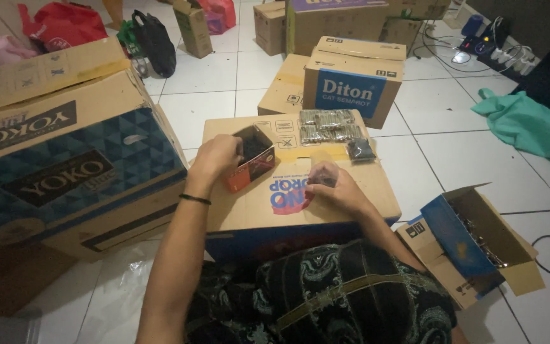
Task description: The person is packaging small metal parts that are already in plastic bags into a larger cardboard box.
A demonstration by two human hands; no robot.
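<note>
Right now the left hand (214, 156) has its grip clenched on a small open box (253, 158), tipped on the big cardboard box (326, 200). It looks light and bendy; hold its sides. The right hand (338, 188) pinches a small clear bag (321, 173), soft and crinkly.

I can't make out what my right hand (335, 185) grips; it is blurred and dark. My left hand (218, 156) covers part of the small open box (253, 159), whose dark contents stay unclear.
</note>
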